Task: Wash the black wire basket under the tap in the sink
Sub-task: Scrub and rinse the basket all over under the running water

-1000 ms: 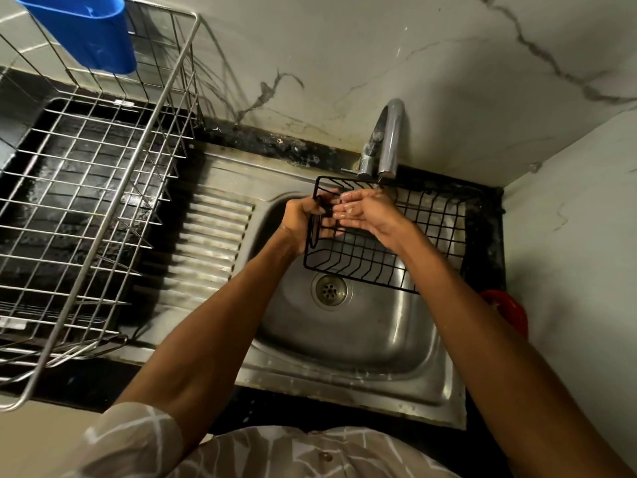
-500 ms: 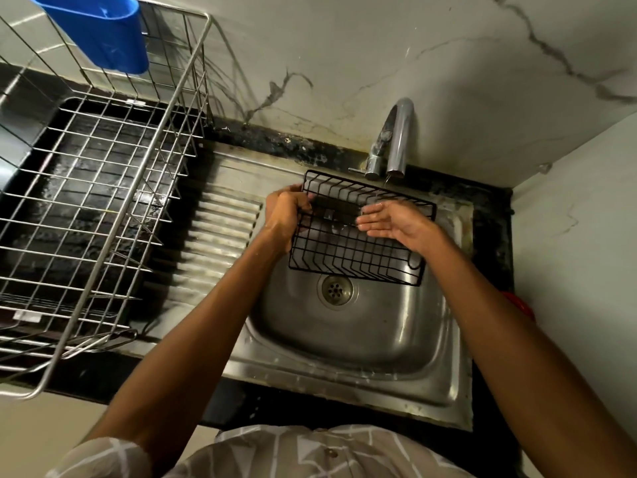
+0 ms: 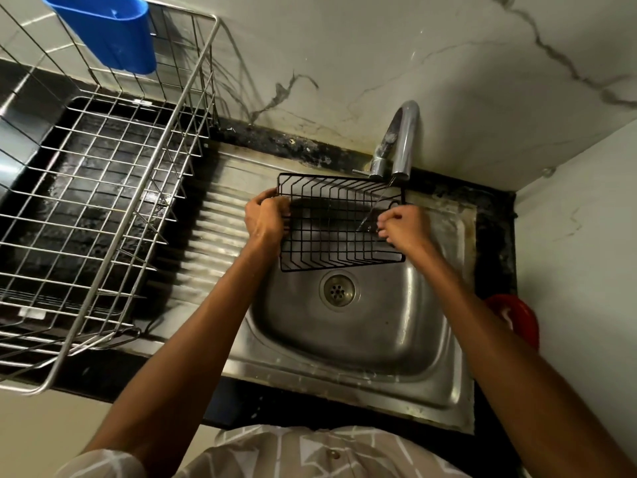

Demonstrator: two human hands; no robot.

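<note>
Over the steel sink [image 3: 348, 343], black wire basket [image 3: 339, 224] sits under the tap [image 3: 401, 139]; my left hand [image 3: 265, 220] and right hand [image 3: 405, 227] grasp its ends. Wet wire may slip, clatter down.

A dark worktop [image 3: 103, 374] carries a steel sink [image 3: 344, 377]. Left of the sink stands a wire dish rack [image 3: 103, 208]. A red object [image 3: 517, 322] lies right of it.

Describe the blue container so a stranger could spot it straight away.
Start at the steel sink, then look left to the large silver wire dish rack. The blue container hangs at the rack's far rim, against the wall. It is the only blue, solid-walled thing there.
</note>
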